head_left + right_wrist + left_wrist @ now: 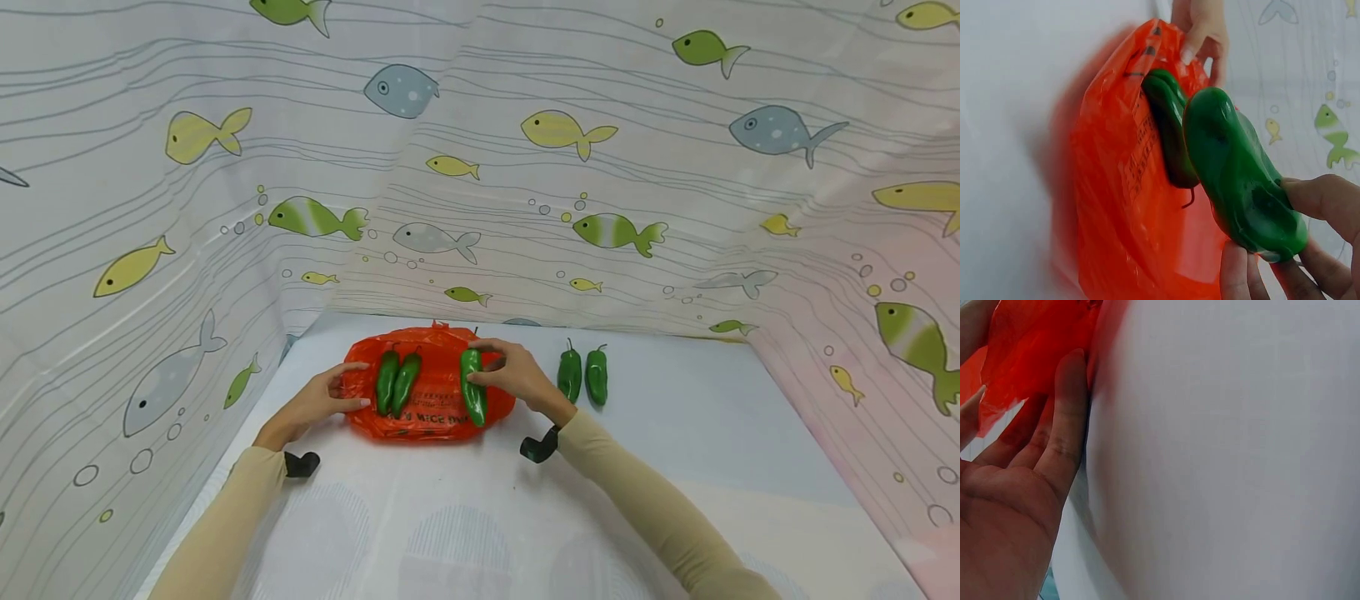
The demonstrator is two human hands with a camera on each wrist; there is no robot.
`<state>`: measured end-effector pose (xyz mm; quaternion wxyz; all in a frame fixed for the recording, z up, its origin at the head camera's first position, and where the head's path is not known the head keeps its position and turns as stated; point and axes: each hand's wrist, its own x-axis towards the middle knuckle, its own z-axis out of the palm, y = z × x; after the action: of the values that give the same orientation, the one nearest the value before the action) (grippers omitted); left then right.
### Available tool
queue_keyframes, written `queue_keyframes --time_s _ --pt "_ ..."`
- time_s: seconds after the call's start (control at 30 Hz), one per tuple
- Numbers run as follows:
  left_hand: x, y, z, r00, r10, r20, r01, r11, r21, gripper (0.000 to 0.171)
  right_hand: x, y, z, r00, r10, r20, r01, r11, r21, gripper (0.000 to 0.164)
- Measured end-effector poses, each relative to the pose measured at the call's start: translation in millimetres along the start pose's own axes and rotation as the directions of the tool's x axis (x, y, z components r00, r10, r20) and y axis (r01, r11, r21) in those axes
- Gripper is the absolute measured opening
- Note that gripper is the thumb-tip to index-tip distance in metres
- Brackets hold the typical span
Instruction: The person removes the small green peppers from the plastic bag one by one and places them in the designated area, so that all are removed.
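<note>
green pepper (473, 396) | right hand (513, 375) pinching | left hand (321, 393) touching red bag (441, 368)

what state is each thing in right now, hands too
red bag: crumpled, printed side partly visible
left pepper on bag: lying uncovered
right pepper on bag: lying uncovered, beside the other
held pepper: gripped by the right hand
two loose peppers: side by side on the table, stems on
left hand: holding the bag's left edge
right hand: holding one pepper
</note>
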<state>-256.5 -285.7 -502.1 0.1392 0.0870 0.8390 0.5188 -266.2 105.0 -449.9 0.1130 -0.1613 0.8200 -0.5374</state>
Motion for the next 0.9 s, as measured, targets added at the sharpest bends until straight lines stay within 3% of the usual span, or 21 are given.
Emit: queue_keyframes --time_s 0.63,0.9 --pt "2.1 -2.7 0.4 0.999 -0.033 -0.009 0.033 0.999 0.011 0.08 -19 14 -43 0.995 0.022 -0.094 -0.024 1.0 -0.013 0.059" --pt "1.1 -2.9 -0.3 1.0 0.005 -0.002 -0.005 1.0 0.01 0.08 -26 26 -61 0.993 0.022 -0.114 -0.025 0.999 -0.029 0.062"
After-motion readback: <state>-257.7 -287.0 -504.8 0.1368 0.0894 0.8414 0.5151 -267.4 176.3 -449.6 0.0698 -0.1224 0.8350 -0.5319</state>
